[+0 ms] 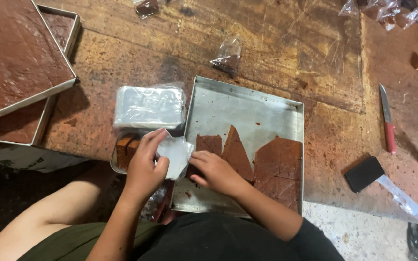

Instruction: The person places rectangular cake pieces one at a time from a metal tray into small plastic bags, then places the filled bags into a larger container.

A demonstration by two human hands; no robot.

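bagging step, by the look of it: left hand [143,166] and right hand [215,171] both pinch a small clear plastic bag [175,153], held between them over the near left corner of the metal tray [247,104]. cut brown cake pieces [276,166] lie beside the right hand. next move likely needs the bag mouth opened and a piece slid in. stack of bags [149,106] nearby.

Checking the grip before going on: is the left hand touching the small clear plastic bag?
Touching. The head view shows the left hand with its fingers curled over the edge of the clear bag, no gap visible.
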